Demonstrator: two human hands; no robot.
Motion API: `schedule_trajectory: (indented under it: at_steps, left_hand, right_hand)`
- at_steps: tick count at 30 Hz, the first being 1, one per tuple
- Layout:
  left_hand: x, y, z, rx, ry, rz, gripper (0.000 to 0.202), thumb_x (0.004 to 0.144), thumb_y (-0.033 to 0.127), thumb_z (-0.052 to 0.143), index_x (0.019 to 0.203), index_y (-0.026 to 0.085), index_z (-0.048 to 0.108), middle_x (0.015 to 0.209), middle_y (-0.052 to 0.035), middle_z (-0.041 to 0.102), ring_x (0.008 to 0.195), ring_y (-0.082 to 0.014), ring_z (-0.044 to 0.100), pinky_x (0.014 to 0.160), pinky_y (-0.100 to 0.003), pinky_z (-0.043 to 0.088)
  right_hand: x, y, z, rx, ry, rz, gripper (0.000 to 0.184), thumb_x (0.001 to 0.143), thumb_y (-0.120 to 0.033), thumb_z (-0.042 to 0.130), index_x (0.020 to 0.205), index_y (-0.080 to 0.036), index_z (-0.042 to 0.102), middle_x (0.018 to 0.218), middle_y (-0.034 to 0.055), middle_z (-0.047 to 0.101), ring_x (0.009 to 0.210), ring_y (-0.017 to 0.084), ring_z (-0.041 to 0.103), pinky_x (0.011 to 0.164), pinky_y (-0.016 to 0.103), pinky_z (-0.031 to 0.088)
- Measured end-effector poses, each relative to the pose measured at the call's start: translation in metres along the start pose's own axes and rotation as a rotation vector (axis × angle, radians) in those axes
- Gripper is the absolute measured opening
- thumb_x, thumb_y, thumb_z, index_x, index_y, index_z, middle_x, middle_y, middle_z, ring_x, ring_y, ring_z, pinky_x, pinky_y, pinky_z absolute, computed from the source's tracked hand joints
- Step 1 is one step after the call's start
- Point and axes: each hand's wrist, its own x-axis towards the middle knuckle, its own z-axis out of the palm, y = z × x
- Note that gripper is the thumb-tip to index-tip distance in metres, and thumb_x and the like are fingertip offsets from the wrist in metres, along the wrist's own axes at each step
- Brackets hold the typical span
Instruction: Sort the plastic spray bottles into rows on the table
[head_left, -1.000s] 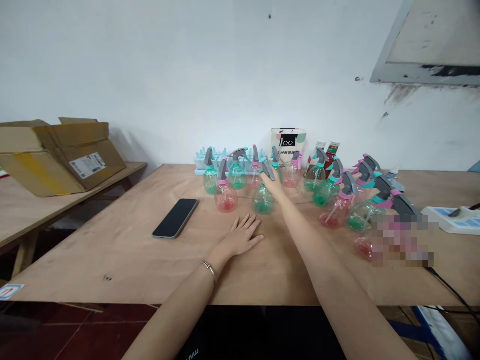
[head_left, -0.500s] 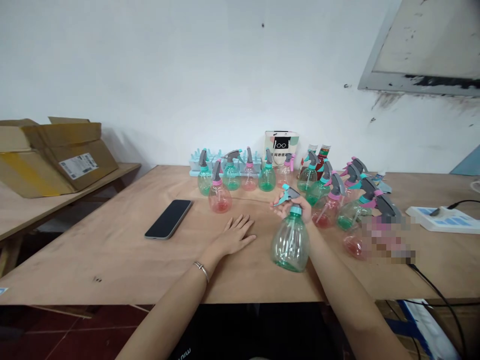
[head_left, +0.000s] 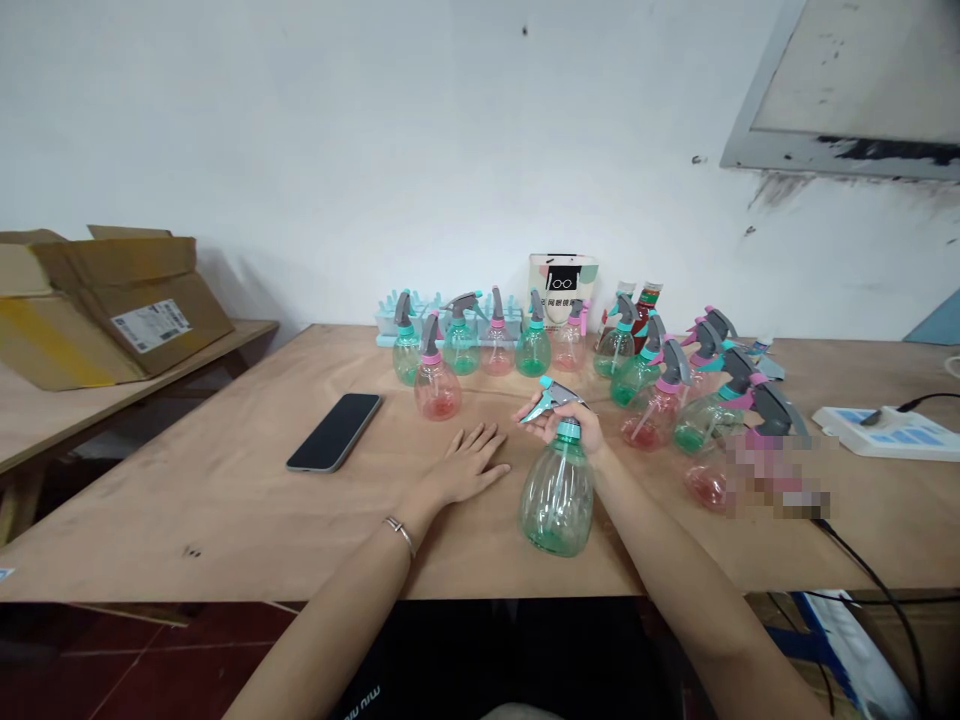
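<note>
My right hand (head_left: 574, 428) grips a green spray bottle (head_left: 556, 500) around its grey and turquoise trigger head. A little green tint shows at the base of its clear, ribbed body. To the left of it, my left hand (head_left: 466, 465) lies flat on the wooden table (head_left: 247, 530), fingers spread and holding nothing. Beyond that hand stands a pink spray bottle (head_left: 437, 388) with a grey and pink head. Behind it, more green and pink spray bottles form a curved row, among them a green one (head_left: 533, 350) and a pink one (head_left: 654, 412).
A black phone (head_left: 335, 432) lies left of my hands. Against the wall are a paper bag (head_left: 561, 275), a pale blue rack (head_left: 386, 325) and red bottles (head_left: 646, 305). A white power strip (head_left: 892, 435) is at right, a cardboard box (head_left: 142, 310) on another table at left.
My right hand has moved the green spray bottle left and slightly toward me. My left hand stays flat in about the same place. The view has shifted slightly.
</note>
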Motion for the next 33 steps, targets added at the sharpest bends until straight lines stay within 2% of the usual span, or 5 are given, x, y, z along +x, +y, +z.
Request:
schedule_trajectory:
  at_steps: [8, 17, 23, 29, 33]
  left_hand:
    - [0.002, -0.003, 0.004, 0.002, 0.014, 0.002, 0.071, 0.097, 0.064, 0.026, 0.154, 0.022, 0.024, 0.164, -0.0084, 0.013, 0.152, -0.0272, 0.006, 0.121, -0.052, 0.005]
    - [0.0, 0.003, -0.003, -0.008, -0.02, -0.011, 0.071, 0.097, 0.063, 0.027, 0.155, 0.025, 0.02, 0.164, -0.0066, 0.01, 0.152, -0.0289, 0.004, 0.12, -0.055, 0.005]
    - [0.002, 0.001, 0.001, -0.006, -0.001, -0.009, 0.07, 0.097, 0.063, 0.027, 0.154, 0.023, 0.024, 0.164, -0.0082, 0.012, 0.152, -0.028, 0.006, 0.12, -0.053, 0.006]
    - [0.002, 0.002, -0.001, 0.012, -0.025, -0.015, 0.07, 0.097, 0.061, 0.027, 0.156, 0.025, 0.018, 0.164, -0.0066, 0.01, 0.152, -0.0284, 0.004, 0.12, -0.055, 0.005]
    - [0.003, 0.002, -0.001, 0.013, -0.023, -0.017, 0.07, 0.097, 0.062, 0.028, 0.156, 0.025, 0.015, 0.164, -0.0071, 0.009, 0.152, -0.0282, 0.003, 0.12, -0.055, 0.005]
  right_hand:
    - [0.008, -0.001, -0.006, -0.02, 0.037, -0.068, 0.012, 0.061, -0.028, 0.052, 0.07, -0.021, 0.051, 0.053, 0.0036, 0.053, 0.082, 0.029, 0.066, 0.08, 0.047, 0.056]
    - [0.003, 0.003, 0.003, 0.008, 0.008, 0.071, 0.022, 0.062, -0.026, 0.051, 0.082, -0.02, 0.053, 0.086, 0.0111, 0.072, 0.101, 0.029, 0.067, 0.084, 0.045, 0.054]
    - [0.008, 0.003, -0.001, -0.047, 0.033, 0.031, 0.013, 0.058, -0.027, 0.051, 0.069, -0.022, 0.049, 0.057, 0.0058, 0.057, 0.087, 0.031, 0.067, 0.077, 0.045, 0.057]
    - [0.003, 0.003, 0.007, 0.017, 0.033, 0.086, 0.022, 0.062, -0.025, 0.051, 0.083, -0.02, 0.053, 0.085, 0.01, 0.07, 0.097, 0.029, 0.067, 0.084, 0.045, 0.054]
    - [0.003, 0.005, 0.01, 0.027, 0.077, 0.052, 0.021, 0.064, -0.026, 0.052, 0.084, -0.019, 0.054, 0.085, 0.0105, 0.071, 0.097, 0.028, 0.067, 0.084, 0.043, 0.054]
